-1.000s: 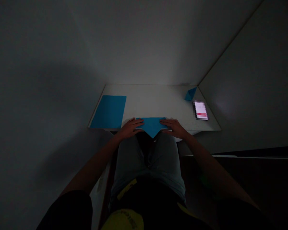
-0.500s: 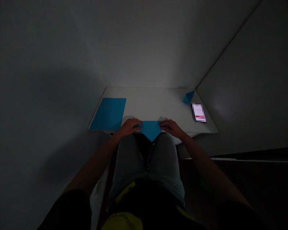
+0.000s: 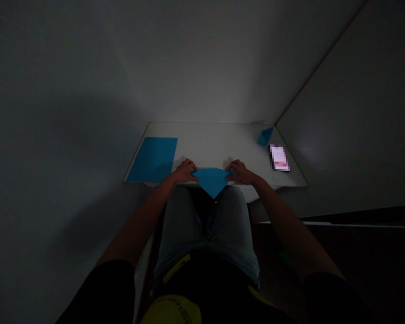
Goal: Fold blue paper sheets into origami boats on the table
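Left hand and right hand at the two corners of a folded blue paper

The folded blue paper [image 3: 211, 180] lies at the front edge of the white table [image 3: 219, 139], in the middle before the person. It has a triangle shape. Its long top edge runs from left to right along the table edge, and its point goes toward the person and hangs over the edge, above the lap.

The paper lies between the two hands, and neither hand is clearly nearer. The left hand [image 3: 185, 172] is at the left corner and the right hand [image 3: 239, 173] is at the right corner. Both hands are spread only a little, with the fingers curved down, and they touch the paper only at its corners. The two grips stay apart, with the width of the paper between them. In this dark picture I cannot tell if the fingers pinch the paper or only rest on it.

On the table, a flat blue sheet [image 3: 152, 159] lies to the left. Far to the right there is a small folded blue paper shape [image 3: 265, 136], and near it a phone [image 3: 279, 157] with a blurred, bright screen. Below the table edge are the person's grey shorts [image 3: 205, 220].
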A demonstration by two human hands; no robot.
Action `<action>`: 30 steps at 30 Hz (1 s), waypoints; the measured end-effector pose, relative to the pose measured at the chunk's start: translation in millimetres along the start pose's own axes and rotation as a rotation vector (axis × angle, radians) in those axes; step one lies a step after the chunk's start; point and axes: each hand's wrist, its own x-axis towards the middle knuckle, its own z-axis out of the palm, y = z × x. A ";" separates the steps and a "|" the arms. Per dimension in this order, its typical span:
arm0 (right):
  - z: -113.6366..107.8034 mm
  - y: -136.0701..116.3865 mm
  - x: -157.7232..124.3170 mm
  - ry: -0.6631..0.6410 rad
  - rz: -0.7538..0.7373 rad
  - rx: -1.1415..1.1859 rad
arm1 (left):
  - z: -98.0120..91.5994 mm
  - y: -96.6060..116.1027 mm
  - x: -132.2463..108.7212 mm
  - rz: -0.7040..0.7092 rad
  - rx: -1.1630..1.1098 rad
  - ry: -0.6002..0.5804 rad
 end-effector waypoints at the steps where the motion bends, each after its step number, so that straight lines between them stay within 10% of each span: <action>1: -0.5 -0.3 0.8 -0.006 0.006 0.007 | 0.8 -0.2 0.6 -0.009 -0.007 0.004; 30: 26.3 -40.5 -61.5 0.214 -0.078 -0.024 | 38.7 27.3 -75.8 0.085 -0.057 0.270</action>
